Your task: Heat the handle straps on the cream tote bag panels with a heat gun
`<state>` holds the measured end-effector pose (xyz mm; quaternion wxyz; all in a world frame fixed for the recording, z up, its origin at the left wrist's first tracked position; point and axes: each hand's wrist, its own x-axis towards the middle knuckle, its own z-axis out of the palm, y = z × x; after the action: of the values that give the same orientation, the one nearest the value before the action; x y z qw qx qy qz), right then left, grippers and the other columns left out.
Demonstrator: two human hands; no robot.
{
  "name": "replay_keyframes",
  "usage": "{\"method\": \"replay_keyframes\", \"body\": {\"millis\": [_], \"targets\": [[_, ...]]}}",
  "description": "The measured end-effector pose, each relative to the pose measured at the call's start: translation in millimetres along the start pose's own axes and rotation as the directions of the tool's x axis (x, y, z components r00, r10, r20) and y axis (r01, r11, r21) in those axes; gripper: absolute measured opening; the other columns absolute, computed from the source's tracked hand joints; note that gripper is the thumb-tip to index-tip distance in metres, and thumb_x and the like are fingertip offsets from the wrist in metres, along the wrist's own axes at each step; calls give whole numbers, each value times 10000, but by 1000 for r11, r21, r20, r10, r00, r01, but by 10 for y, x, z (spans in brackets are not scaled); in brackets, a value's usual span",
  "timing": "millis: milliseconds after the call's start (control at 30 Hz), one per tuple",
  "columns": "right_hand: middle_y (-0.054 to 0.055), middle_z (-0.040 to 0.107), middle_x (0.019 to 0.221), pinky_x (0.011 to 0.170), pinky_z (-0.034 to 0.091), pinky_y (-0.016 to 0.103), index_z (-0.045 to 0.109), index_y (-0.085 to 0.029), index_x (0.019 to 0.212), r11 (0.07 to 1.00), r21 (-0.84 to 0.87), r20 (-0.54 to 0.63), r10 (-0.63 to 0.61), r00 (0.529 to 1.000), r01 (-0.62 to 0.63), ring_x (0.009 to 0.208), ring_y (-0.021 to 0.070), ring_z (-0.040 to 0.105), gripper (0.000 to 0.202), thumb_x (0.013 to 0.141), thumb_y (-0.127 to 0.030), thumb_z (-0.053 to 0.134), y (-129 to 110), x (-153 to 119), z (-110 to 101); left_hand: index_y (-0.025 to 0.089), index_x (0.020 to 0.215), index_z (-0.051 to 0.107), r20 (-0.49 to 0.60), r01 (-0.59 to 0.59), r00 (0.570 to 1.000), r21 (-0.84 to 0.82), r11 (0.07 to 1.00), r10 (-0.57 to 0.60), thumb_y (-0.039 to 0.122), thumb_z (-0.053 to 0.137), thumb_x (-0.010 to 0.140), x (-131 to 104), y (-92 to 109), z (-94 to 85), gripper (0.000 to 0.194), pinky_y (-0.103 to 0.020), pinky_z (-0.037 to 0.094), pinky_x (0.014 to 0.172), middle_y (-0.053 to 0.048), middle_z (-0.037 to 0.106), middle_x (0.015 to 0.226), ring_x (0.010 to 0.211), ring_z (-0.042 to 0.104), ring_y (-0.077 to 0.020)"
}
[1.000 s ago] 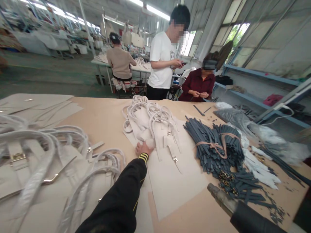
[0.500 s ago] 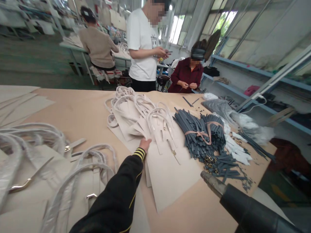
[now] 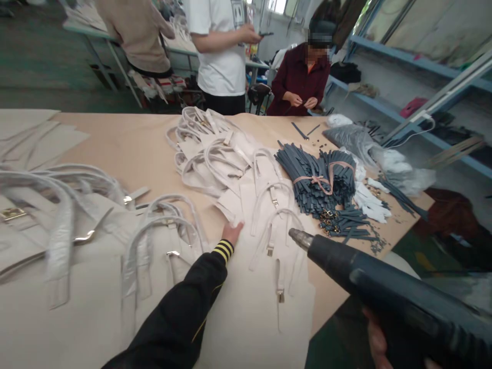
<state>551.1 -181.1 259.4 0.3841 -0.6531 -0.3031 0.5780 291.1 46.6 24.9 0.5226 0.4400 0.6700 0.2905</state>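
Note:
My left hand (image 3: pixel 232 233), in a black sleeve with yellow-striped cuff, is closed on the edge of a beige bag panel (image 3: pixel 253 307). Strap handles and small buckle tabs (image 3: pixel 270 248) are attached to the panels there. At the lower right, my right hand (image 3: pixel 374 335) is partly hidden behind a black heat gun (image 3: pixel 384 279) and grips it. Its metal nozzle points left, above the panel's right side. Beyond my left hand lies a heap of more beige panels with looped handles (image 3: pixel 215 159).
Other beige panels with plastic-wrapped handles (image 3: pixel 59 225) cover the table's left side. Bundled dark grey straps (image 3: pixel 307 179) lie at the right, beside white strips (image 3: pixel 371 202) and plastic bags (image 3: pixel 400 169). Three people are beyond the table (image 3: pixel 126 143); one holds a phone.
The beige panel in my left hand has come nearer to me, spreading across the table's front. The heat gun has moved left and up in view, and my right hand now shows. The view has tilted down.

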Motion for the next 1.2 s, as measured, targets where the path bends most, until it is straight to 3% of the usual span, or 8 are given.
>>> {"method": "replay_keyframes", "body": {"millis": [100, 233, 367, 533, 633, 700, 900, 1200], "targets": [[110, 635, 764, 435, 444, 362, 654, -271, 962, 996, 76, 56, 39, 998, -43, 514, 242, 556, 398, 710, -563, 556, 69, -193, 55, 45, 1097, 484, -204, -38, 975, 222, 974, 84, 311, 498, 790, -455, -259, -134, 407, -307, 463, 801, -149, 605, 980, 840, 599, -188], [99, 611, 755, 494, 429, 339, 635, -206, 997, 995, 95, 177, 6, 984, -23, 566, 222, 522, 351, 730, -433, 613, 173, -109, 115, 116, 1098, 451, -64, -65, 991, 531, 845, 116, 326, 545, 767, -1231, -622, -243, 404, -288, 446, 818, -128, 569, 1041, 920, 575, -188], [92, 611, 860, 542, 431, 310, 617, -194, 1027, 990, 134, 279, 6, 960, -45, 620, 194, 527, 342, 760, -407, 609, 221, 5, 49, 143, 1032, 476, -47, 85, 996, 719, 690, -73, 325, 544, 768, -1629, -644, -109, 327, -327, 430, 772, -128, 603, 937, 908, 580, -241], [78, 581, 869, 528, 445, 280, 597, -200, 1090, 968, 247, 343, -45, 938, -44, 638, 188, 516, 389, 755, -399, 606, 71, -30, -235, 175, 726, 495, -189, -3, 978, 396, 918, 84, 291, 348, 844, -1485, -462, 56, 223, -241, 410, 700, -38, 579, 710, 730, 551, -152], [66, 564, 880, 522, 457, 259, 608, -209, 1094, 946, 318, 359, -56, 931, -65, 632, 171, 509, 392, 751, -399, 606, -63, -2, -352, 191, 571, 420, -421, 129, 906, 201, 971, -33, 280, 342, 813, -1391, -468, 151, 269, -228, 390, 620, -5, 505, 571, 630, 485, -135], [67, 562, 888, 524, 466, 257, 620, -200, 1073, 954, 288, 387, -36, 921, -84, 647, 172, 515, 381, 747, -397, 621, -126, 71, -349, 197, 500, 367, -440, 176, 895, 204, 963, -70, 255, 379, 773, -1389, -530, 226, 279, -231, 372, 606, 4, 469, 518, 597, 450, -129], [66, 581, 857, 500, 467, 233, 608, -156, 1019, 990, 136, 491, -49, 870, -20, 643, 156, 541, 331, 774, -377, 631, -126, 327, -26, 202, 469, 329, -389, 173, 920, 281, 944, -53, 241, 370, 760, -1455, -693, 350, 297, -254, 357, 628, -17, 489, 535, 608, 466, -138], [55, 598, 754, 445, 472, 252, 587, -127, 897, 995, -8, 443, -89, 892, 103, 580, 167, 562, 327, 730, -399, 662, -40, 639, 589, 200, 507, 352, -318, 84, 948, 255, 963, 2, 251, 356, 781, -1388, -730, 293, 279, -250, 360, 634, -12, 489, 547, 615, 473, -135]]}}
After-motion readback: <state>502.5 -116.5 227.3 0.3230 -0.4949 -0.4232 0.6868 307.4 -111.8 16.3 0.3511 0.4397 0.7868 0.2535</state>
